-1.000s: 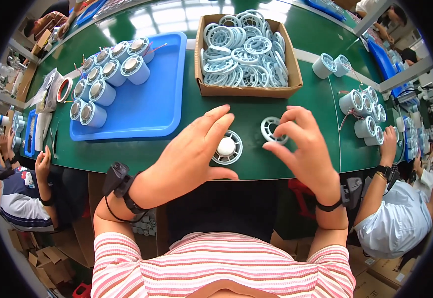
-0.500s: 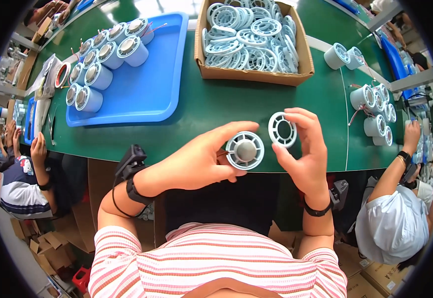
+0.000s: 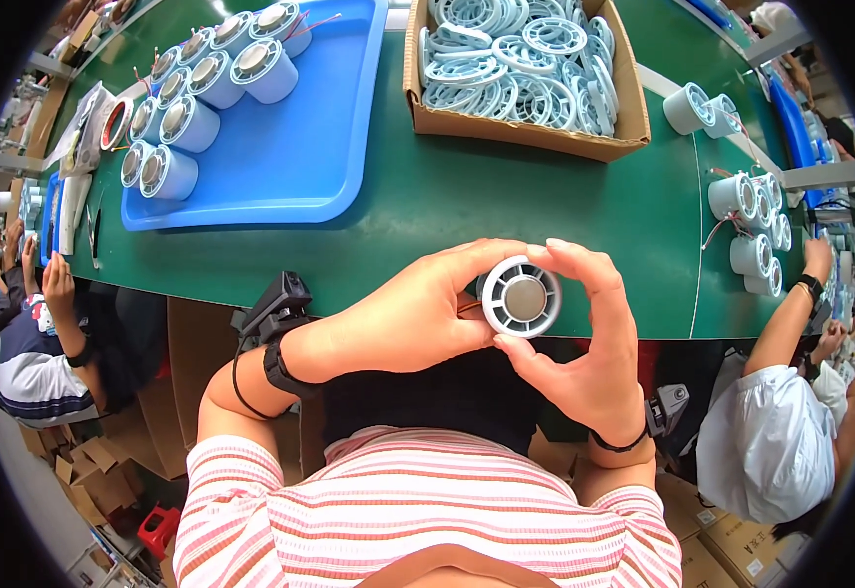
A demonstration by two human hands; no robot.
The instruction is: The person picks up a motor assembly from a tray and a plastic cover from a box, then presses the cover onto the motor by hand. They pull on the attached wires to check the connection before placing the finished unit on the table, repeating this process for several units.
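My left hand (image 3: 417, 304) grips a pale blue cylindrical housing (image 3: 523, 297) by its side, fingers and thumb wrapped around it. A round silver disc fills the middle of the housing's face, and a thin wire shows beside my left fingers. My right hand (image 3: 589, 328) pinches a pale spoked ring (image 3: 552, 316) at its rim, thumb below and fingers above. The ring lies over the housing's face, around the silver disc. Whether it is fully seated cannot be made out. Both hands are held at the front edge of the green table (image 3: 437, 206).
A blue tray (image 3: 334, 167) at the left carries several similar housings. Beyond my hands stands a cardboard box (image 3: 535, 140) full of spoked rings. More wired housings (image 3: 741, 201) stand at the right. Co-workers sit on both sides; one sleeve (image 3: 775, 431) shows at the right.
My right hand has moved left and brought the ring from beside the housing onto its face. My left hand has shifted slightly right with the housing.
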